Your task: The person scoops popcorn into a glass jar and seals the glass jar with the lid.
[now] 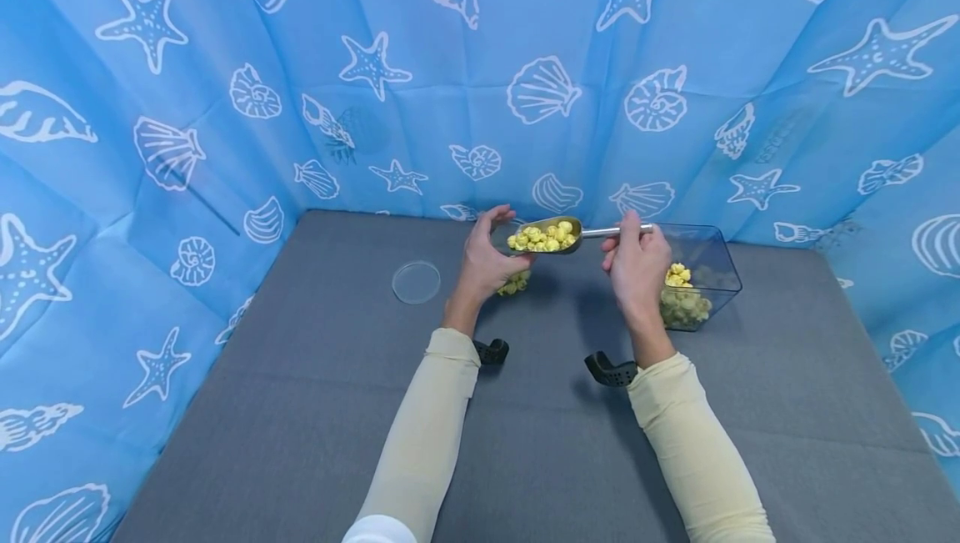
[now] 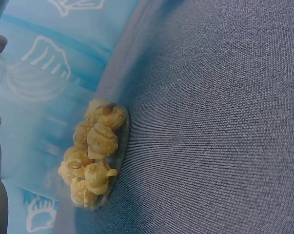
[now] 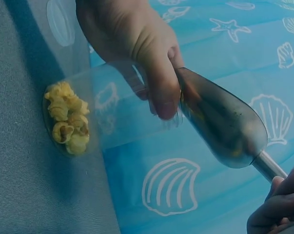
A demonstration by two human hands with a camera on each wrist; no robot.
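My left hand (image 1: 486, 261) grips a clear, see-through jar (image 3: 120, 119) around its upper part, fingers and thumb on either side. Several yellow popcorn pieces (image 2: 95, 146) lie at the jar's bottom, which stands on the table. By its thin handle, my right hand (image 1: 640, 269) holds a metal scoop (image 3: 225, 124). The scoop lies roughly level over the jar's mouth, heaped with popcorn (image 1: 546, 237). In the right wrist view, the scoop's front edge is close beside the left thumb; whether they touch I cannot tell.
Right of my right hand stands a clear rectangular bin (image 1: 720, 272), partly filled with popcorn. A round transparent lid (image 1: 416, 282) lies flat to the left of the jar. The grey cloth-covered table (image 1: 540, 443) ends at a blue curtain (image 1: 465, 109) with shell prints.
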